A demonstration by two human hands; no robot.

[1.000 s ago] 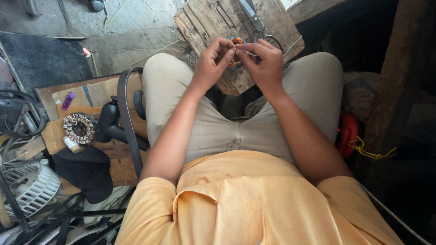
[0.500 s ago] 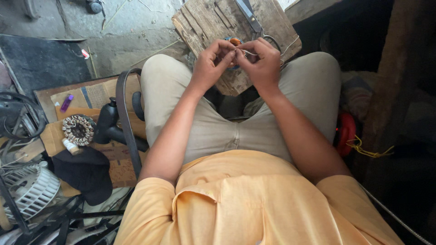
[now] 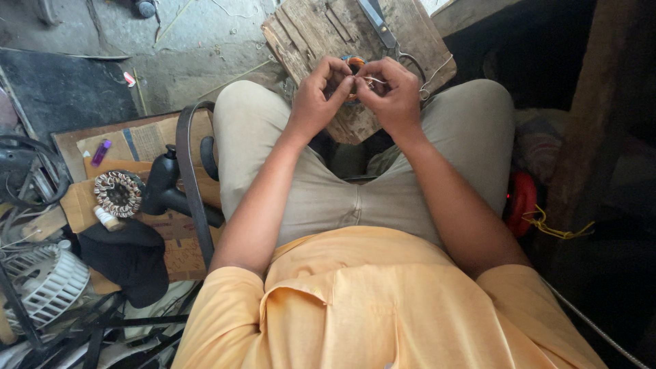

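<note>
Above the wooden board (image 3: pixel 321 34) | left hand (image 3: pixel 316 102), right hand (image 3: pixel 393 101) pinch small wound coil (image 3: pixel 353 63) | likely light, thin wire fragile; hold at rim

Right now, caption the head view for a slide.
Both hands, left hand and right hand, pinch a small wound coil above a wooden board.

Flattened printed cardboard box (image 3: pixel 147 140), floor left

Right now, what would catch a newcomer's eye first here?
Both hands, left hand and right hand, meet above the knees, fingers pinching a small orange-and-blue coil with thin wire. Under them lies a worn wooden board with scissors on it. On the person's left sits a round wound coil ring on cardboard.
</note>
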